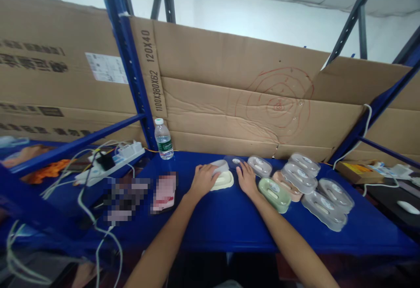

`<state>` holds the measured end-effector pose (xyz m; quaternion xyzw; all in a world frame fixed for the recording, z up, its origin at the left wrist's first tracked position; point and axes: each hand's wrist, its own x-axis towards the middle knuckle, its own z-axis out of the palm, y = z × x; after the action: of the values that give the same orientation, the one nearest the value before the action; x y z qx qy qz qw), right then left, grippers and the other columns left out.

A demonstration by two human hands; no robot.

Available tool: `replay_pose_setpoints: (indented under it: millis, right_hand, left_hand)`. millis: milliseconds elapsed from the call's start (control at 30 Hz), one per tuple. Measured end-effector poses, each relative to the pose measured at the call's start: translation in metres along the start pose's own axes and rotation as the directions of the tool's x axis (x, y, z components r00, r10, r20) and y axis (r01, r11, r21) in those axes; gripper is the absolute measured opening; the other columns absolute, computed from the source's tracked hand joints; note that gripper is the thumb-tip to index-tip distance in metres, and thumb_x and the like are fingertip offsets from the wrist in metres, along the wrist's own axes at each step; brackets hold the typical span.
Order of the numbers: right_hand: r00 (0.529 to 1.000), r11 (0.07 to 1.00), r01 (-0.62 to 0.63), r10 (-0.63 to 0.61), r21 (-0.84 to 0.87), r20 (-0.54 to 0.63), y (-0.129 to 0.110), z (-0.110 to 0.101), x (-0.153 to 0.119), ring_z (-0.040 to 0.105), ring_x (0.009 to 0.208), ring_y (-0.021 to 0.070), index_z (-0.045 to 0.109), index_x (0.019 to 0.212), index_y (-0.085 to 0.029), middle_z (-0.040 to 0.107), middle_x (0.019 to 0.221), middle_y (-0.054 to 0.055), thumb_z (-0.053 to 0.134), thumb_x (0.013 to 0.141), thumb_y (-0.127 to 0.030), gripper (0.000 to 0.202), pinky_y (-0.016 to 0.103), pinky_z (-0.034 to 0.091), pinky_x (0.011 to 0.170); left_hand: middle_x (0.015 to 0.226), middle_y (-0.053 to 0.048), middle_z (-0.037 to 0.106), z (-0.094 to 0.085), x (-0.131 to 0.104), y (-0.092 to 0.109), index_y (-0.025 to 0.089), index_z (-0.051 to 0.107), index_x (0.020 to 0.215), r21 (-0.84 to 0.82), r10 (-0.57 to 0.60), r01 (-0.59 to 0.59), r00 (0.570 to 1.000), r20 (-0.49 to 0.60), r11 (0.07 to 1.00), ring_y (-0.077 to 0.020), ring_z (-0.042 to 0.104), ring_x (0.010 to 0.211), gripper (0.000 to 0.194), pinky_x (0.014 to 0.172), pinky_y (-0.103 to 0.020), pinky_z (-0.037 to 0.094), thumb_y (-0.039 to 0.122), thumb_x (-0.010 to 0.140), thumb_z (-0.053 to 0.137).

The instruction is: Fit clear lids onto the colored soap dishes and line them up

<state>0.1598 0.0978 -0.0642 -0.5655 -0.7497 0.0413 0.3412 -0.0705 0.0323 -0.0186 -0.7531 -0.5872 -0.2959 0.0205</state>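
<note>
My left hand (204, 180) rests on a translucent container part (220, 165), fingers curved over its left side, beside and partly above a cream-coloured container (223, 181). My right hand (246, 177) has its fingers spread and touches the right side of a clear lid (232, 162) lying on the blue table. Right of that hand sit a green container (274, 195) with a clear lid and a peach one (288, 186), partly covered by a clear-lidded container (299, 177). Another clear-lidded container (260, 166) stands behind my right hand.
Several more clear containers (324, 210) are grouped at the right. A water bottle (164, 141) stands at the back left, near a power strip (110, 165) with cables. A phone (164, 192) lies left of my left arm. Cardboard (210, 95) closes off the table's back.
</note>
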Motion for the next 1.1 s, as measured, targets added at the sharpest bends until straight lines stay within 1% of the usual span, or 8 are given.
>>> replay_pose_setpoints:
  millis: [133,233,367,500,600,800,967,1100]
  right_hand:
    - [0.988,0.989,0.146,-0.145,-0.016,0.061,-0.014,-0.013,-0.005,0.047,0.147,0.026,0.057,0.15,-0.024,0.053,0.16,0.01,0.033,0.111,-0.047,0.051,0.046,0.037,0.121]
    - [0.972,0.973,0.224,-0.22,-0.045,0.08,-0.025,-0.027,-0.006,0.043,0.15,0.0271,0.057,0.151,-0.023,0.051,0.162,0.01,0.041,0.11,-0.044,0.049,0.047,0.033,0.123]
    - [0.997,0.932,0.066,-0.077,-0.355,-0.018,-0.026,-0.046,0.001,0.029,0.157,0.0417,0.049,0.156,-0.01,0.032,0.169,0.026,0.048,0.105,-0.031,0.055,0.064,0.02,0.124]
    - [0.991,0.817,-0.109,0.13,-0.566,-0.004,-0.022,-0.053,0.007,0.04,0.148,0.0512,0.044,0.156,0.002,0.04,0.159,0.04,0.061,0.098,-0.027,0.067,0.075,0.018,0.117]
    - [0.994,0.839,-0.044,0.092,-0.543,0.062,-0.025,-0.053,0.005,0.049,0.139,0.0489,0.045,0.156,-0.001,0.051,0.15,0.037,0.063,0.096,-0.023,0.067,0.073,0.02,0.115]
    - [0.971,0.895,0.207,-0.137,-0.395,0.196,-0.038,-0.059,0.001,0.056,0.127,0.0343,0.06,0.147,-0.027,0.065,0.139,0.016,0.054,0.102,-0.023,0.045,0.051,0.035,0.11]
    - [0.963,0.919,0.253,-0.208,-0.302,0.174,-0.038,-0.061,0.001,0.059,0.122,0.0308,0.059,0.148,-0.024,0.068,0.136,0.014,0.042,0.109,-0.032,0.043,0.043,0.042,0.1]
    - [0.961,0.922,0.268,-0.237,-0.278,0.141,-0.035,-0.062,0.002,0.056,0.129,0.0295,0.06,0.146,-0.019,0.066,0.142,0.015,0.038,0.109,-0.023,0.044,0.041,0.039,0.105]
  left_hand:
    - [0.132,-0.014,0.073,0.0,0.003,-0.014,0.024,0.071,0.124,0.047,-0.156,0.16,0.984,-0.084,0.986,-0.0338,0.06,0.128,0.031,0.115,-0.062,0.027,0.029,0.105,0.048]
    - [0.138,-0.015,0.069,0.002,0.002,-0.016,0.025,0.071,0.126,0.069,-0.181,0.188,0.979,-0.09,0.98,-0.0345,0.056,0.133,0.039,0.115,-0.066,0.025,0.013,0.099,0.045]
    - [0.14,-0.018,0.065,0.005,-0.002,-0.001,0.022,0.069,0.13,0.089,-0.123,0.128,0.991,-0.055,0.988,-0.0338,0.055,0.133,0.049,0.113,-0.06,0.031,0.004,0.094,0.042]
    - [0.118,-0.008,0.072,0.009,-0.005,0.019,0.026,0.074,0.118,0.052,0.051,-0.056,0.995,0.09,0.997,-0.0277,0.063,0.117,0.024,0.104,-0.044,0.041,0.029,0.099,0.059]
    - [0.118,-0.007,0.072,0.012,-0.006,0.023,0.025,0.075,0.111,0.039,0.097,-0.104,0.984,0.149,0.994,-0.0284,0.064,0.114,0.023,0.103,-0.045,0.042,0.038,0.092,0.072]
    - [0.128,-0.01,0.07,0.005,-0.005,0.012,0.025,0.072,0.117,0.043,0.054,-0.06,0.991,0.122,0.997,-0.0312,0.06,0.127,0.029,0.11,-0.053,0.035,0.014,0.095,0.057]
    - [0.128,-0.009,0.068,0.005,-0.006,0.016,0.027,0.071,0.118,0.013,0.085,-0.088,0.989,0.119,0.996,-0.0307,0.058,0.127,0.031,0.111,-0.053,0.035,0.013,0.093,0.057]
    - [0.128,-0.008,0.067,0.007,-0.007,0.019,0.027,0.07,0.116,-0.012,0.118,-0.117,0.984,0.137,0.993,-0.0299,0.058,0.127,0.027,0.112,-0.053,0.035,0.015,0.093,0.06]
